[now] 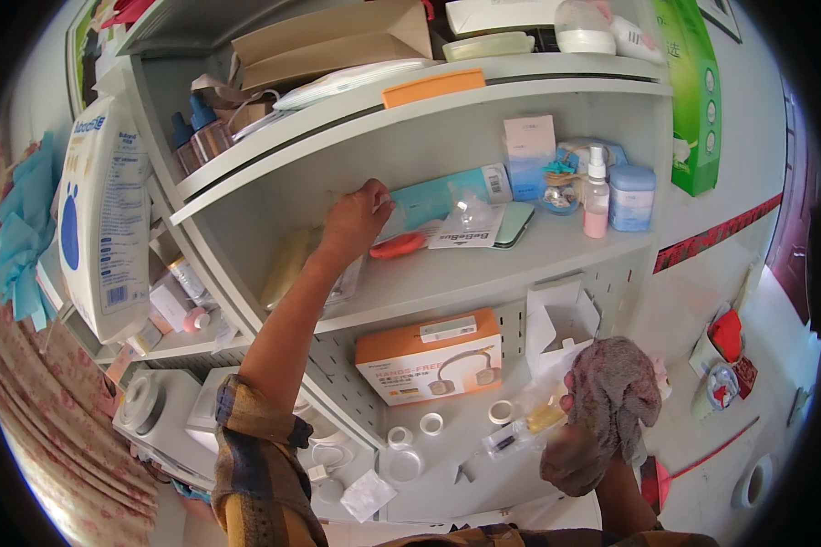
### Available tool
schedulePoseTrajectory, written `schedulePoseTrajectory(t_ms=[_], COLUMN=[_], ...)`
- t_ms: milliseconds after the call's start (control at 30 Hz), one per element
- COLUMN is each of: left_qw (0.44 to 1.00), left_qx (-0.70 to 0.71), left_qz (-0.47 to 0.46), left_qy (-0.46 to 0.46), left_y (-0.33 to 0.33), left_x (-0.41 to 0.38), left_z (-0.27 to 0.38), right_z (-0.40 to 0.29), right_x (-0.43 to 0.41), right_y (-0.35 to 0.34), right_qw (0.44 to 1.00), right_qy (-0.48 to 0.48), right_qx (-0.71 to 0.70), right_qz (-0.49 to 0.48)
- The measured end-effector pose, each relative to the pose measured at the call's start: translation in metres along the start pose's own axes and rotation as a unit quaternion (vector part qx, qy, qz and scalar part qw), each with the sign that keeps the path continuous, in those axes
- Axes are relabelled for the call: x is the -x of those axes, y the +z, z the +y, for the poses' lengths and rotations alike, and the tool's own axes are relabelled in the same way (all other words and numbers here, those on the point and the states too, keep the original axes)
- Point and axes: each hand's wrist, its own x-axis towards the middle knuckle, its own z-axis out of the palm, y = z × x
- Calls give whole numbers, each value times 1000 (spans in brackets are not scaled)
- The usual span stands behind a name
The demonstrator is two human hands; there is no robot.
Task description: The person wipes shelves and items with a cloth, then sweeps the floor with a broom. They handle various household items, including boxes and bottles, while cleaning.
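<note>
My left hand (360, 217) reaches into the middle shelf compartment, its fingers pinched on a clear plastic item (395, 215) whose shape is hard to make out. Just behind it lies a light-blue box (445, 195). A red soft object (397, 246) sits below my fingertips, beside a printed white card (466, 231) with a clear plastic, dome-shaped piece (466, 208) on it. My right hand (566, 400), mostly covered, grips a bunched grey cloth (619, 390) in front of the lower compartment.
A pink-bottomed spray bottle (596, 198), a blue-and-white tub (631, 198) and an upright carton (530, 154) stand at the shelf's right. Below are an orange-and-white headphone-style product box (431, 359), an opened white box (561, 321) and white rings (432, 424). A large white package (102, 219) hangs at left.
</note>
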Motion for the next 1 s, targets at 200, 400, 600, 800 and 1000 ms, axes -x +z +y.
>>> schedulePoseTrajectory(t_ms=[200,400,600,800,1000], left_qw=[996,998,994,992,990], left_qx=[12,34,104,125,136], left_qz=[-85,-44,26,-10,26], left_qy=[-40,-21,25,22,-10], left_y=[-2,2,12,35,58], left_x=[8,9,-12,-18,-8], left_z=[11,11,18,49,59], right_z=[-5,-10,-9,-8,-1], right_x=[7,-4,6,8,11], right_y=[3,-29,-8,-10,13], right_qw=[1000,980,992,998,999], right_qy=[-19,57,48,14,-31], right_qx=[-2,-114,-74,-32,6], right_qz=[-4,-156,-85,-44,-5])
